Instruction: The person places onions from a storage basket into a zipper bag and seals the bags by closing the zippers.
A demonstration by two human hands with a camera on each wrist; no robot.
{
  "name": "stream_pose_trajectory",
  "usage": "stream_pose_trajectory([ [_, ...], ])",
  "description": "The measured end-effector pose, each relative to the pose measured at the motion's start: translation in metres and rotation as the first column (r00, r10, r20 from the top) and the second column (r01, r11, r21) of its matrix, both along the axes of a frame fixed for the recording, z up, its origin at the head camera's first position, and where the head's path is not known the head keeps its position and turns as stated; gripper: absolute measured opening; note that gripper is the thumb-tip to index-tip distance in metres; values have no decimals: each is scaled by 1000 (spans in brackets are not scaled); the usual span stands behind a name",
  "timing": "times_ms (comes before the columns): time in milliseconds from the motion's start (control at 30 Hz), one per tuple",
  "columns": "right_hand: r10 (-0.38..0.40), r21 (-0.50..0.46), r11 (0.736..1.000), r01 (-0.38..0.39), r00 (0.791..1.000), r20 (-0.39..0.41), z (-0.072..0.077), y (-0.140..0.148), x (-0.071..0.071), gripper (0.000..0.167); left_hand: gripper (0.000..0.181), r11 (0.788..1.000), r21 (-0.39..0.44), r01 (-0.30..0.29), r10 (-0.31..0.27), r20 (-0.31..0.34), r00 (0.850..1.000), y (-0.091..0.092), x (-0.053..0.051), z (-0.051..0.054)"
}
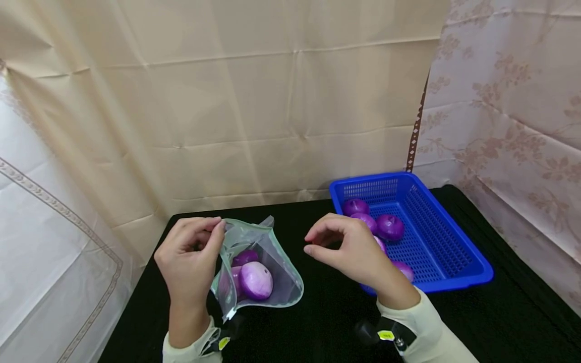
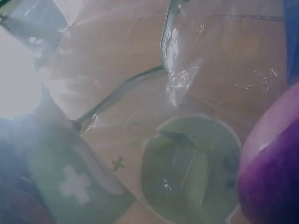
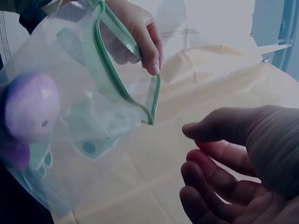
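With thumb and fingertips, my left hand (image 1: 190, 254) pinches the rim of a translucent zip bag (image 1: 287, 282) that has green edging. The bag's mouth gapes upward in the head view, and several round purple onions (image 1: 256, 281), one paler, lie inside. My right hand (image 1: 351, 247) hovers between bag and basket, fingers loosely curved and holding nothing; the right wrist view shows a gap between its thumb and fingers. A blue basket (image 1: 447, 214) stands beyond it with several onions (image 1: 390, 227), some partly hidden by the hand. The left wrist view shows an onion (image 2: 275, 163) through plastic.
A black cloth (image 1: 313, 322) covers the table. Behind it hangs a beige curtain (image 1: 254, 116), with a white cloth (image 1: 50, 227) on the left and a floral cloth (image 1: 513, 111) on the right. The basket sits close to the back right corner.
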State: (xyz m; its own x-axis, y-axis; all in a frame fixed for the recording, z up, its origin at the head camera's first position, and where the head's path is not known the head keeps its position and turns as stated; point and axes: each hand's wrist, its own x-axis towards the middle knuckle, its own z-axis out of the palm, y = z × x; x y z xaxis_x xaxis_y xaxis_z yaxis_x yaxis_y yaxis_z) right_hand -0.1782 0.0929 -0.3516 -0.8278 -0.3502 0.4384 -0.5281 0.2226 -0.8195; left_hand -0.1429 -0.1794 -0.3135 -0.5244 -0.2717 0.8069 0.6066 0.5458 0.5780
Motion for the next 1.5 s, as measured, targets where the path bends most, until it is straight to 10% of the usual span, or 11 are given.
stream_pose_trajectory([
  [967,-303,121,946,301,953,5,17,70,-46,18,8,999,-30,12,-12,-8,1000,0,-1,1],
  [1500,-446,149,892,427,884,140,-6,121,-75,32,9,999,-35,16,-16,-3,1000,-1,-3,-3],
])
